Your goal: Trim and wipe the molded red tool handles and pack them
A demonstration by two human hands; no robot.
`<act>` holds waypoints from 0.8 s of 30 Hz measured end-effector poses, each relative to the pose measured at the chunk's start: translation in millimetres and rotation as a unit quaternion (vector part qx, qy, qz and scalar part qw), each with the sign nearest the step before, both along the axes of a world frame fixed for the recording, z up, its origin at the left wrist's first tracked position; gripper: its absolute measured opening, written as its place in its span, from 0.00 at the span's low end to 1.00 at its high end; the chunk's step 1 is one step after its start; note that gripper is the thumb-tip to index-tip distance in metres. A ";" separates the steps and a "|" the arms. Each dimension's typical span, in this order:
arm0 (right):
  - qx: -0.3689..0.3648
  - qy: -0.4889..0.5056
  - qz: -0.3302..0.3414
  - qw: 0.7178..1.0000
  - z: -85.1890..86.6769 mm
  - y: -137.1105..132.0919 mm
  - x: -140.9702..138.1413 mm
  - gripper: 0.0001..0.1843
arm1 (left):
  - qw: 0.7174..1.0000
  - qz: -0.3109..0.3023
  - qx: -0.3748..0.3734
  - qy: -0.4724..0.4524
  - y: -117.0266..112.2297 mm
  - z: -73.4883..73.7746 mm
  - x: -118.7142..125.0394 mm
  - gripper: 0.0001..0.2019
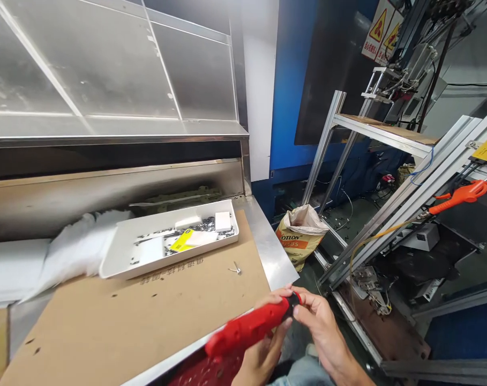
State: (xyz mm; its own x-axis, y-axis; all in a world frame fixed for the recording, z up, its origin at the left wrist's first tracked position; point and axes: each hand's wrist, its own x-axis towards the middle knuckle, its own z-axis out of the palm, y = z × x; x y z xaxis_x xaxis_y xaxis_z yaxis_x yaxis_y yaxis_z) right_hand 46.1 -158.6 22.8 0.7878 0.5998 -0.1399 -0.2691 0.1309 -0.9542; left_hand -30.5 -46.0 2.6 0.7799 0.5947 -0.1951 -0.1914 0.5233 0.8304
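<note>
A long red plastic piece [247, 328] with a black ring-like end is held over the front edge of the worktable; its exact kind cannot be made out. My left hand [261, 356] is closed around it from below, near the black end. With thumb and fingers, my right hand [321, 324] pinches that black end [293, 301]. On the cardboard [163, 321] beyond lie a few small metal pins [235, 269]. Farther back stands a white tray [125, 272] containing small dark parts, white blocks and a yellow-and-white packet [182, 240].
White foam sheeting [82, 244] lies left of the tray. A metal panel rises behind the table. Right of the table's metal edge [271, 257], an open sack [301, 241] stands on the floor. An aluminium frame [391, 214] carries an orange air gun [460, 197].
</note>
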 end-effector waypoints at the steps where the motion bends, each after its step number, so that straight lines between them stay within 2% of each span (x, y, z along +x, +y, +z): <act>1: 0.002 -0.002 0.000 1.000 1.3 -2.6 -0.3 0.18 | 1.000 -0.002 0.002 -0.012 0.4 -2.7 1.9 0.22; 4: -0.013 -0.041 -0.011 0.999 4.1 -12.1 0.0 0.16 | 0.997 0.004 -0.070 -0.043 3.2 -9.3 4.7 0.27; 6: -0.048 -0.086 -0.036 0.995 3.3 -18.3 1.5 0.15 | 0.989 0.002 -0.138 -0.053 6.0 -10.5 2.8 0.34; 8: -0.085 -0.121 -0.055 0.988 0.7 -23.7 3.4 0.15 | 0.984 -0.011 -0.169 -0.052 8.0 -10.3 -0.7 0.39; 14: -0.143 -0.190 -0.067 0.969 -5.3 -34.4 6.8 0.18 | 0.976 0.005 -0.204 -0.074 6.2 -13.2 -3.5 0.39; 20: -0.177 -0.275 -0.113 0.938 -7.4 -37.4 16.6 0.26 | 0.979 0.010 -0.195 -0.057 15.0 -5.4 -12.1 0.34; 22: -0.200 -0.295 -0.114 0.927 -15.9 -29.3 26.6 0.27 | 0.984 0.055 -0.166 -0.038 24.7 -7.0 -24.2 0.33; 24: -0.212 -0.308 -0.075 0.925 -31.1 -9.7 39.8 0.23 | 0.981 0.125 -0.147 -0.019 36.9 -11.0 -42.0 0.29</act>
